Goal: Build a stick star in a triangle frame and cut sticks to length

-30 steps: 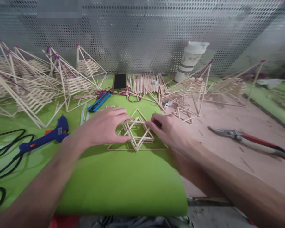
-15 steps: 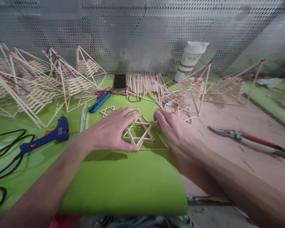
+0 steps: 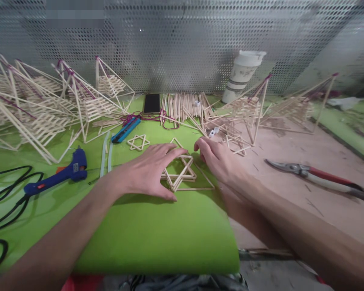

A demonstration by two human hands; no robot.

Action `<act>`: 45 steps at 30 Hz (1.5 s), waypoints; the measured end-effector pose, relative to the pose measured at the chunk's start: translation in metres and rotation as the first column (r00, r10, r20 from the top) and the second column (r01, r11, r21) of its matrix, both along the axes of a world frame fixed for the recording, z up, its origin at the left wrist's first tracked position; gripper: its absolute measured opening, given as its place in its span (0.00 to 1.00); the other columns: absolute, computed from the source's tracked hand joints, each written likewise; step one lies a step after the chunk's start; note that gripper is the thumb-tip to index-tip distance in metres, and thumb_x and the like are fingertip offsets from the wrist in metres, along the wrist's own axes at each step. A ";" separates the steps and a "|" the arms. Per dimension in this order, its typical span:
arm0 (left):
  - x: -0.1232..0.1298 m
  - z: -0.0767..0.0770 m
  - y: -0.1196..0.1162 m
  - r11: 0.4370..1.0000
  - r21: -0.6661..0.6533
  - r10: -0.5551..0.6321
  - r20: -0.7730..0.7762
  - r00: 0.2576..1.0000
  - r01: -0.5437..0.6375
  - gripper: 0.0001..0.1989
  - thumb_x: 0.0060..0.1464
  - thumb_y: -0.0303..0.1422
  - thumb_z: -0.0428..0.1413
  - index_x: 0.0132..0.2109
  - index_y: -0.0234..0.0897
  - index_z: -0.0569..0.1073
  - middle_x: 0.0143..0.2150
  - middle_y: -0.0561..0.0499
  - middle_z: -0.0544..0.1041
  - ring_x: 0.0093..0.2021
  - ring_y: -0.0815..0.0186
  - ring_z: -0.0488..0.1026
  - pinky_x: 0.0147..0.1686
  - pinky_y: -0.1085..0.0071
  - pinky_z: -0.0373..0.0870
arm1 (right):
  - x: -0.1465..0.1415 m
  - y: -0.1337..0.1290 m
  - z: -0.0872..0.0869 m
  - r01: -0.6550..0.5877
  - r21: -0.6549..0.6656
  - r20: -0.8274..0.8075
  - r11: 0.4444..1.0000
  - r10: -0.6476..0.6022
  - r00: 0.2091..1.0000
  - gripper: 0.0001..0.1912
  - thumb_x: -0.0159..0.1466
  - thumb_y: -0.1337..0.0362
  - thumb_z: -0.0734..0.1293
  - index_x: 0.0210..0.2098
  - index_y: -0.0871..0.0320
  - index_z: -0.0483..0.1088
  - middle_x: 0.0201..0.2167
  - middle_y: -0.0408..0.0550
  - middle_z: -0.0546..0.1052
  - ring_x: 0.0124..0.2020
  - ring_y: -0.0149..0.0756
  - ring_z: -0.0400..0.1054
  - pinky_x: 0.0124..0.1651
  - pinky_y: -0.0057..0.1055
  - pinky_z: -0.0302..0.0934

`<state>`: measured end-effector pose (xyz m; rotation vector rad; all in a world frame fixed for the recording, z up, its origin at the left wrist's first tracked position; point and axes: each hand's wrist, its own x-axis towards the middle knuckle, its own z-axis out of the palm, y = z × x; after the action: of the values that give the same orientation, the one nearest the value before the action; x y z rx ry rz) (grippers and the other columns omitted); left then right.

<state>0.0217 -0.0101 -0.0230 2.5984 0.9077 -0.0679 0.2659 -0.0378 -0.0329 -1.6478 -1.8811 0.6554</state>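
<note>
My left hand (image 3: 145, 171) is spread around the left side of a star frame of pale sticks (image 3: 186, 176), its thumb below and its fingers over the upper left part. Thin sticks forming a larger triangle (image 3: 204, 188) show under and beside the star on the green sheet (image 3: 157, 234). Just right of the star's top, my right hand (image 3: 213, 155) is raised with its fingers curled together; anything between the fingertips is too small or hidden to make out.
Behind are a small star (image 3: 138, 142), a blue cutter (image 3: 126, 130), a phone (image 3: 152, 103), piled sticks (image 3: 184, 107) and a white cup (image 3: 242, 76). A blue glue gun (image 3: 59, 173) lies left, pruning shears (image 3: 318, 178) right. Stick pyramids (image 3: 87, 103) stand at the back left and right.
My left thumb has come off the star's lower corner and sits slightly lower. More of the small star behind shows. My right hand has shifted slightly left.
</note>
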 end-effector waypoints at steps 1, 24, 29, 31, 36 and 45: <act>0.000 0.000 0.000 1.000 0.001 0.001 0.006 1.000 -0.001 0.62 0.49 0.61 0.68 0.79 0.40 0.48 0.80 0.32 0.52 0.77 0.35 0.54 0.72 0.36 0.57 | 0.000 0.000 0.000 -0.002 0.007 0.005 1.000 0.002 1.000 0.23 0.81 0.54 0.52 0.36 0.56 0.69 0.25 0.44 0.73 0.24 0.34 0.64 0.30 0.32 0.52; 0.003 -0.002 0.003 1.000 -0.002 0.022 0.012 1.000 -0.022 0.63 0.50 0.56 0.69 0.80 0.37 0.45 0.79 0.29 0.55 0.76 0.34 0.55 0.72 0.35 0.54 | 0.000 0.002 -0.002 -0.015 0.009 0.010 1.000 0.015 1.000 0.21 0.80 0.54 0.54 0.35 0.55 0.66 0.26 0.43 0.72 0.24 0.33 0.65 0.29 0.31 0.55; 0.004 -0.001 0.003 0.998 -0.029 0.053 0.008 0.999 -0.053 0.66 0.48 0.56 0.70 0.80 0.37 0.42 0.80 0.30 0.52 0.78 0.35 0.52 0.74 0.35 0.50 | 0.001 0.002 -0.004 -0.013 0.015 -0.015 1.000 0.013 1.000 0.21 0.80 0.54 0.53 0.35 0.55 0.66 0.26 0.43 0.73 0.24 0.33 0.65 0.27 0.30 0.56; 0.004 -0.002 0.003 0.998 -0.033 0.054 0.009 0.999 -0.054 0.67 0.49 0.57 0.70 0.80 0.38 0.41 0.80 0.30 0.52 0.78 0.34 0.52 0.74 0.34 0.50 | 0.001 0.002 -0.005 -0.014 0.024 -0.012 1.000 0.015 1.000 0.21 0.80 0.54 0.54 0.35 0.54 0.66 0.26 0.43 0.73 0.23 0.33 0.65 0.27 0.30 0.56; 0.003 -0.005 0.004 0.999 -0.027 0.046 0.021 0.999 -0.045 0.66 0.49 0.57 0.69 0.80 0.39 0.41 0.80 0.30 0.52 0.78 0.34 0.52 0.74 0.33 0.50 | 0.001 0.002 -0.004 -0.016 0.007 -0.019 1.000 0.016 1.000 0.21 0.80 0.53 0.53 0.35 0.54 0.66 0.26 0.42 0.72 0.23 0.33 0.65 0.27 0.31 0.56; -0.001 -0.007 0.006 0.998 -0.045 0.033 0.060 0.998 -0.031 0.66 0.51 0.63 0.65 0.81 0.40 0.39 0.82 0.29 0.48 0.78 0.32 0.51 0.73 0.30 0.52 | 0.002 0.002 -0.003 -0.021 0.020 0.015 1.000 0.021 1.000 0.20 0.80 0.54 0.54 0.35 0.54 0.64 0.26 0.42 0.71 0.24 0.33 0.64 0.30 0.32 0.56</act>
<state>0.0209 -0.0041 -0.0302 2.5300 0.9154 -0.0003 0.2675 -0.0356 -0.0363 -1.6269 -1.9122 0.6327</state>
